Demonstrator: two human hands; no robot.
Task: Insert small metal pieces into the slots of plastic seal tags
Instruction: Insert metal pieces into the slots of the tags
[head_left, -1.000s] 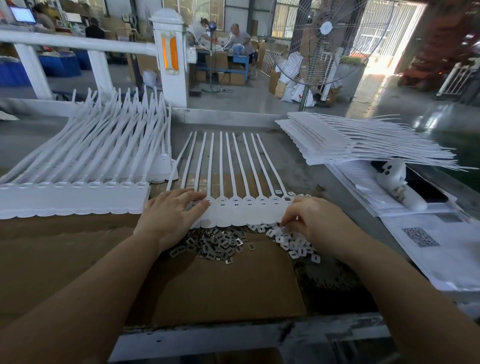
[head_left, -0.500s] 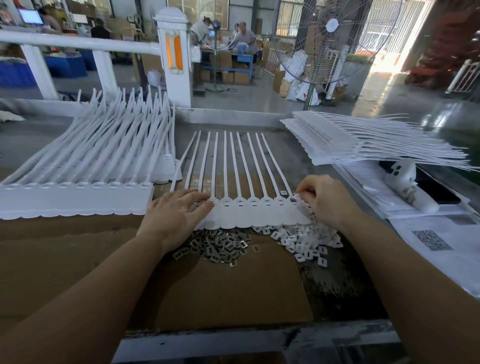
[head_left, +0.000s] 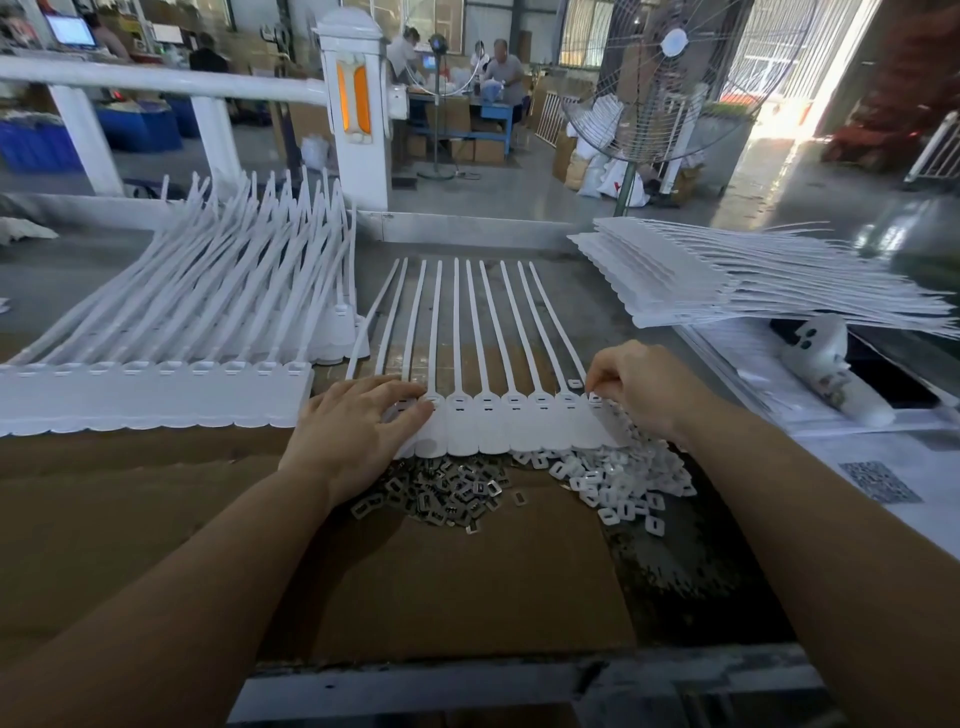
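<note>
A joined strip of white plastic seal tags (head_left: 511, 423) lies on the table, tails pointing away from me. My left hand (head_left: 358, 434) rests flat on the strip's left end, fingers straight. At the rightmost tag's slot my right hand (head_left: 641, 387) has its fingertips pinched together on a small piece that I cannot make out. A pile of small metal pieces (head_left: 447, 493) lies just in front of the strip. To its right is a heap of small white plastic pieces (head_left: 621, 478). One loose white piece (head_left: 575, 384) sits beside the rightmost tail.
A stack of tag strips (head_left: 156, 395) lies at the left, another stack (head_left: 727, 275) at the back right. Brown cardboard (head_left: 467, 582) covers the near table. Papers (head_left: 883, 457) and a white device (head_left: 826, 364) lie at the right. A fan stands beyond the table.
My right hand rose from the pile of white pieces to the rightmost tag's slot and now pinches there. My left hand stayed on the strip's left end.
</note>
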